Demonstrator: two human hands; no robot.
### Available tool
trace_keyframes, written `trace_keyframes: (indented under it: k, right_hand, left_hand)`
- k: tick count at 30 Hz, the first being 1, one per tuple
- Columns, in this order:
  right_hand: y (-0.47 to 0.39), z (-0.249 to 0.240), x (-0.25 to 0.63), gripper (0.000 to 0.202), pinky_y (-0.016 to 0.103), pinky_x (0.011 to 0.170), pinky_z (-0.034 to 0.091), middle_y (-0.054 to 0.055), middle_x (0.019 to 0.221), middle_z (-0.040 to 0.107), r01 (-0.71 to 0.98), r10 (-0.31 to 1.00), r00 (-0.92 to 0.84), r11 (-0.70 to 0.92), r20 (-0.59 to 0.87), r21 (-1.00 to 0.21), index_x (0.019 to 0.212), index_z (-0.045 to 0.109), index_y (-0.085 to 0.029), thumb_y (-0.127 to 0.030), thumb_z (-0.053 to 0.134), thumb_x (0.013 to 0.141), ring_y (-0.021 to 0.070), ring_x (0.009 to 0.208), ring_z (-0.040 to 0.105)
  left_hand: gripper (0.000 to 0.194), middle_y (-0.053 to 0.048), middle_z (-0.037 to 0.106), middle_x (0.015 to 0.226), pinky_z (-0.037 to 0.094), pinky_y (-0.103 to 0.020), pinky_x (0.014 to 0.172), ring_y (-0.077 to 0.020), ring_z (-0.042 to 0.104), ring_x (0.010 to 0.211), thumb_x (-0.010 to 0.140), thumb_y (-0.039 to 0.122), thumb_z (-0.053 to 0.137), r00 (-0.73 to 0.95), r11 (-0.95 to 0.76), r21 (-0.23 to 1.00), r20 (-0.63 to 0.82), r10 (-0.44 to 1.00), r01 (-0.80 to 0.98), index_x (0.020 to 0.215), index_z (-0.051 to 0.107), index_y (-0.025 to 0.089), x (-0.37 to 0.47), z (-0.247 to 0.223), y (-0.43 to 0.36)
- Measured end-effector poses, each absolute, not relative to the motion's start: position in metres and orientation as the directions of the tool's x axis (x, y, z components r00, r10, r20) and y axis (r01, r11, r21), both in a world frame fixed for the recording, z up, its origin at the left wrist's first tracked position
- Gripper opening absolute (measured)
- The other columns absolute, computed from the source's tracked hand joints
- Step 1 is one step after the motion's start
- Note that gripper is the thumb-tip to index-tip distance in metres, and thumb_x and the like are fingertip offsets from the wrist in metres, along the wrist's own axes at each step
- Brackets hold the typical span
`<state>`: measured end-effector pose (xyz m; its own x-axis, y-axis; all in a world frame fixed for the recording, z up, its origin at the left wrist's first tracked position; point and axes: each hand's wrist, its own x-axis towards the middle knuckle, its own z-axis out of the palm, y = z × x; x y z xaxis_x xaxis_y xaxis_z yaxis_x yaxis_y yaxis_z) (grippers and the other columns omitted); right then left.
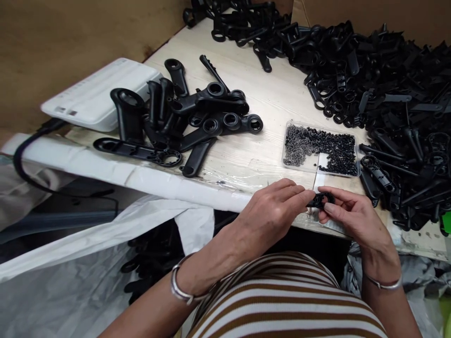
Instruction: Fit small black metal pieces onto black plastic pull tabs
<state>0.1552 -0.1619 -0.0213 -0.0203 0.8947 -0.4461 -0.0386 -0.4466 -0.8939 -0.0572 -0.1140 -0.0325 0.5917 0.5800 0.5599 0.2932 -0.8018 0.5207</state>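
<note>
A black plastic arm-shaped part with a ring end (320, 200) is held between both hands over the table's front edge. My left hand (273, 209) grips its left end, fingers closed and covering most of it. The fingertips and thumb of my right hand (352, 211) pinch the ring end from the right. Just beyond the hands lies a clear plastic box (317, 162) holding small metal springs (298, 144) on its left and tiny black pieces (341, 149) on its right. The underside of the held part is hidden.
Left of the hands, several similar black parts (207, 124) lie in a loose heap beside a white device (102, 91) with a black cable (21, 164). A large pile of black parts (369, 84) fills the back and right. White padding (151, 176) wraps the table's front edge.
</note>
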Motion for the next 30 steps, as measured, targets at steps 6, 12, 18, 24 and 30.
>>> trace_keyframes:
  k: [6, 12, 18, 24, 30]
  right_hand:
    - [-0.159, -0.022, 0.152, 0.047, 0.030, 0.064, 0.059, 0.003, 0.080, 0.071, 0.001, 0.901, -0.007, -0.433, -0.433, -0.901, 0.112, 0.071, -0.018, -0.036, 0.082, 0.069, 0.0144, 0.062, 0.068]
    - [-0.159, -0.010, 0.167, 0.047, 0.029, 0.058, 0.055, 0.004, 0.068, 0.070, 0.304, 0.937, 0.084, -0.347, -0.338, -0.887, 0.112, 0.070, -0.015, -0.047, 0.071, 0.078, 0.0160, 0.060, 0.066]
    - [-0.126, 0.012, 0.161, 0.020, 0.028, 0.068, 0.049, 0.003, 0.080, 0.073, 0.842, 0.999, -0.035, 0.020, -0.017, -0.539, 0.088, 0.073, -0.020, -0.032, 0.058, 0.090, 0.0161, 0.070, 0.066]
    - [-0.076, 0.020, 0.134, 0.021, 0.030, 0.067, 0.039, 0.006, 0.087, 0.072, 0.977, 0.964, -0.195, 0.175, -0.179, -0.120, 0.084, 0.071, -0.021, -0.023, 0.051, 0.092, 0.0205, 0.080, 0.064]
    - [-0.060, 0.020, 0.136, 0.018, 0.027, 0.060, 0.032, 0.002, 0.071, 0.067, 0.975, 0.933, -0.219, 0.197, -0.284, -0.105, 0.076, 0.067, -0.021, -0.020, 0.053, 0.088, 0.0160, 0.067, 0.056]
  left_hand:
    - [0.011, -0.007, 0.070, 0.088, 0.054, -0.028, 0.075, -0.0174, 0.062, 0.082, 0.091, 0.006, 0.054, 0.615, -0.785, 0.543, 0.519, 0.593, 0.299, 0.098, 0.059, 0.012, -0.057, -0.033, -0.113]
    - [0.010, -0.007, 0.071, 0.092, 0.054, -0.031, 0.077, -0.0198, 0.064, 0.086, 0.090, 0.007, 0.056, 0.679, -0.772, 0.480, 0.402, 0.615, 0.415, 0.094, 0.063, 0.013, -0.065, -0.032, -0.106]
    - [0.009, -0.005, 0.073, 0.092, 0.050, -0.034, 0.080, -0.0203, 0.065, 0.086, 0.092, 0.016, 0.057, 0.728, -0.782, 0.432, 0.331, 0.601, 0.449, 0.091, 0.066, 0.016, -0.073, -0.021, -0.095]
    - [0.016, -0.005, 0.070, 0.080, 0.048, -0.033, 0.074, -0.0197, 0.061, 0.078, 0.092, 0.012, 0.053, 0.688, -0.750, 0.375, 0.312, 0.655, 0.544, 0.086, 0.068, 0.014, -0.082, 0.000, -0.078]
    - [0.024, -0.005, 0.065, 0.072, 0.044, -0.031, 0.070, -0.0191, 0.057, 0.075, 0.088, 0.002, 0.048, 0.729, -0.757, 0.244, 0.211, 0.651, 0.606, 0.079, 0.067, 0.015, -0.083, 0.008, -0.058]
